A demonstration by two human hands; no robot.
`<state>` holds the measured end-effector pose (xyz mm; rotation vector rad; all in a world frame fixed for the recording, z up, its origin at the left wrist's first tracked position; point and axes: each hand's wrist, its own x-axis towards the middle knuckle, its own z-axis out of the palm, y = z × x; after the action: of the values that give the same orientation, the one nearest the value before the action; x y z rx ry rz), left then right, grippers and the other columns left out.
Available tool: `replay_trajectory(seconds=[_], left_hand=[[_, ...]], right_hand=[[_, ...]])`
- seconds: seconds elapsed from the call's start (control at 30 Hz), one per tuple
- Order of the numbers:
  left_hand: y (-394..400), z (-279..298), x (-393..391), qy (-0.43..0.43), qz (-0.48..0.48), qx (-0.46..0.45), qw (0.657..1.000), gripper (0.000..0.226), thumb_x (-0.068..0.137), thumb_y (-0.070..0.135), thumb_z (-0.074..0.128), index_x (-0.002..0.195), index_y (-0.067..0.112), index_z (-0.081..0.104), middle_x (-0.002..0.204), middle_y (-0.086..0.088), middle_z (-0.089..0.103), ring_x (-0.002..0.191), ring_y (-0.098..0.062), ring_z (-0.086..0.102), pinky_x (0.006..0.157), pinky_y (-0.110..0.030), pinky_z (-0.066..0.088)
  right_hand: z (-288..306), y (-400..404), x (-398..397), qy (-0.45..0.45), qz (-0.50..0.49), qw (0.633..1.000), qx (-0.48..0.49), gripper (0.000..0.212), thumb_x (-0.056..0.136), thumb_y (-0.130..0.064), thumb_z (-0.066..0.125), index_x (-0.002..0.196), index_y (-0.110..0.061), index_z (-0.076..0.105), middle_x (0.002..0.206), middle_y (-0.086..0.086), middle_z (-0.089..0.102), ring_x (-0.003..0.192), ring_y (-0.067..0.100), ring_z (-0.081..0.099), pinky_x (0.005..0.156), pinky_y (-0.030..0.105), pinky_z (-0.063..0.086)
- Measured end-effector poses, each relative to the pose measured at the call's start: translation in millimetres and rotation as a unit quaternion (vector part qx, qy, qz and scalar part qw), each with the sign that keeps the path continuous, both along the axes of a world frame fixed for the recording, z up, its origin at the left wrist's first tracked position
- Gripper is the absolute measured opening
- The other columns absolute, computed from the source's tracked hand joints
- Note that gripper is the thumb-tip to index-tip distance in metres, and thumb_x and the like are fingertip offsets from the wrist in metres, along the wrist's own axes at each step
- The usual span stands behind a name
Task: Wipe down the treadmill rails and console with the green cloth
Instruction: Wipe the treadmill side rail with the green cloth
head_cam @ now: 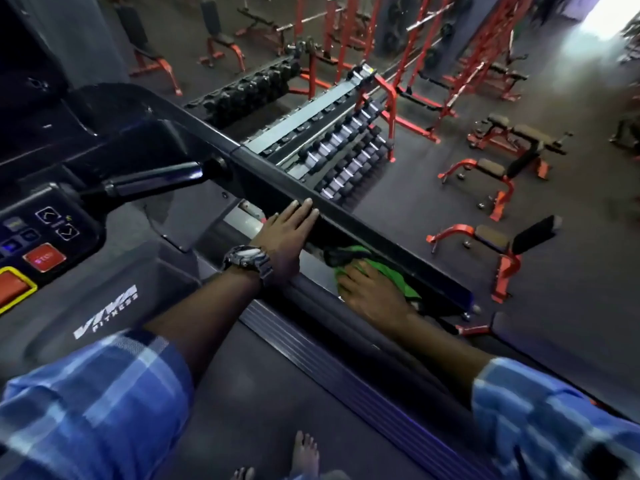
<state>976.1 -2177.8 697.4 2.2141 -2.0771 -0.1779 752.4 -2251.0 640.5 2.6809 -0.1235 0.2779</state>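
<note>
Partly bunched green cloth (377, 268) under right hand (372, 294).

Dark gym floor (571, 271), red-framed benches (498, 244) standing on it, dumbbell rack (346, 147) beside the treadmill (263, 393)
</note>
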Motion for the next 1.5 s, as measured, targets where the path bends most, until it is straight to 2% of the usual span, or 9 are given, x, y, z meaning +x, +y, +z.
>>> replay_trajectory(seconds=[0.13,0.27,0.57,0.73,0.97,1.13,1.23,1.4,1.5], left_hand=[[10,1,-22,0.013,-0.03,-0.019,0.999,0.099,0.07,0.017,0.062,0.15,0.024,0.005,0.16,0.002,-0.005,0.147,-0.022,0.0,0.114,-0.048,0.023],[11,-5,-44,0.005,-0.065,-0.039,0.997,0.096,0.073,0.025,0.064,0.15,0.019,0.006,0.16,0.002,-0.007,0.147,-0.021,-0.003,0.116,-0.046,0.02],[12,-12,-65,-0.001,-0.1,-0.056,0.993,0.096,0.074,0.033,0.065,0.15,0.017,0.008,0.159,0.0,-0.009,0.147,-0.022,-0.008,0.117,-0.046,0.014],[2,-9,-103,0.0,-0.139,-0.049,0.989,0.098,0.075,0.036,0.064,0.15,0.017,0.003,0.16,0.002,-0.006,0.147,-0.021,-0.007,0.118,-0.047,0.012],[4,-6,-155,0.035,-0.051,-0.039,0.997,0.101,0.073,0.039,0.067,0.15,0.016,0.006,0.16,0.004,-0.003,0.146,-0.026,-0.008,0.115,-0.051,0.022],[2,-3,-223,0.049,0.026,-0.031,0.998,0.104,0.071,0.034,0.068,0.149,0.007,0.006,0.16,-0.005,0.0,0.146,-0.03,-0.009,0.117,-0.044,0.019],[5,-1,-253,0.079,0.073,-0.037,0.994,0.101,0.072,0.026,0.068,0.149,0.005,0.005,0.159,-0.008,-0.001,0.146,-0.028,-0.008,0.119,-0.039,0.013],[7,6,-274,0.138,0.129,-0.035,0.981,0.092,0.075,0.021,0.065,0.149,0.008,0.011,0.159,-0.006,0.005,0.147,-0.022,0.001,0.117,-0.038,0.021],[1,10,-277,0.183,0.16,-0.054,0.968,0.083,0.074,0.015,0.062,0.147,0.007,0.022,0.158,-0.006,0.015,0.146,-0.023,0.011,0.117,-0.032,0.021]], right_hand=[[36,-1,-39,-0.022,-0.01,0.998,-0.056,0.024,0.101,-0.014,0.047,0.096,-0.018,0.071,0.096,0.001,0.067,0.089,0.026,0.063,0.085,0.041,0.043],[41,8,-3,-0.078,-0.033,0.992,-0.096,0.036,0.105,-0.015,0.034,0.104,-0.021,0.069,0.108,-0.001,0.069,0.102,0.023,0.065,0.091,0.041,0.041],[54,2,-108,0.02,0.053,0.996,-0.064,0.026,0.101,-0.013,0.05,0.089,-0.022,0.071,0.098,-0.001,0.071,0.086,0.024,0.067,0.085,0.036,0.045],[39,2,-98,-0.003,0.011,0.996,-0.09,0.024,0.102,-0.016,0.051,0.101,-0.026,0.073,0.116,-0.003,0.071,0.106,0.023,0.067,0.099,0.041,0.04],[57,-19,-184,-0.005,0.094,0.995,-0.027,0.043,0.106,-0.013,0.034,0.099,-0.025,0.074,0.113,-0.002,0.073,0.106,0.024,0.068,0.099,0.041,0.041],[53,-35,-181,-0.028,0.105,0.994,-0.016,0.022,0.092,-0.021,0.05,0.103,-0.029,0.068,0.118,-0.006,0.067,0.11,0.022,0.061,0.093,0.037,0.036],[34,-35,-190,-0.069,0.094,0.992,0.042,0.015,0.089,-0.025,0.059,0.101,-0.027,0.067,0.118,-0.004,0.067,0.114,0.022,0.056,0.102,0.04,0.034],[42,-54,-198,-0.068,0.125,0.974,0.175,0.023,0.086,-0.032,0.068,0.106,-0.02,0.07,0.118,0.002,0.066,0.114,0.027,0.057,0.102,0.043,0.041],[42,-50,-184,-0.141,0.123,0.95,0.25,0.023,0.086,-0.026,0.067,0.105,-0.014,0.07,0.112,0.006,0.066,0.106,0.029,0.059,0.098,0.045,0.046]])
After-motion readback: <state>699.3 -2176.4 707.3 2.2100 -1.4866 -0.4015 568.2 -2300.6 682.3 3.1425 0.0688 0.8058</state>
